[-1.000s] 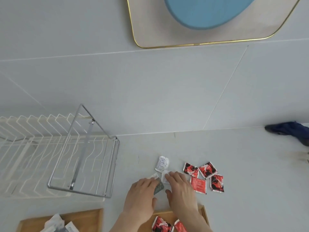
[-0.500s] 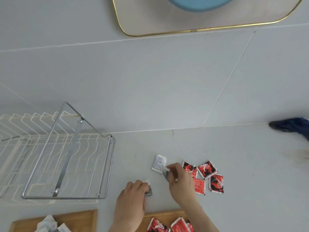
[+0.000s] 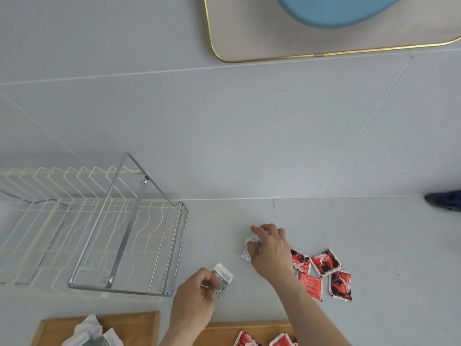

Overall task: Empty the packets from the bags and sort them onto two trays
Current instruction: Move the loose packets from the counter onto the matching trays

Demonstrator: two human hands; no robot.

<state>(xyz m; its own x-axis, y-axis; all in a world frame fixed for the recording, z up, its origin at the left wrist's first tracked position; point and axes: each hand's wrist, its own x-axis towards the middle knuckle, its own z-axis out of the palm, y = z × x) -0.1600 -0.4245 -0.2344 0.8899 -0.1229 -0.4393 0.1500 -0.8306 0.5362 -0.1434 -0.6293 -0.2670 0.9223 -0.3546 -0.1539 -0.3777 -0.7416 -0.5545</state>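
My left hand (image 3: 193, 302) pinches a white-and-grey packet (image 3: 222, 278) just above the counter, near the right wooden tray (image 3: 217, 333). My right hand (image 3: 269, 253) reaches forward and closes its fingers on another white packet (image 3: 247, 253) that lies on the counter. Several red-and-black packets (image 3: 324, 264) lie loose to the right of that hand. The left wooden tray (image 3: 134, 325) holds white packets (image 3: 92, 333). Red packets (image 3: 282, 340) show in the right tray at the bottom edge.
A chrome and white wire dish rack (image 3: 112, 233) stands on the counter at the left. A gold-rimmed mirror (image 3: 324, 49) hangs on the wall above. A dark blue cloth (image 3: 446, 201) lies at the far right edge.
My left hand has pulled back toward me with its packet. My right hand has moved forward onto the white packet that lay farther out.
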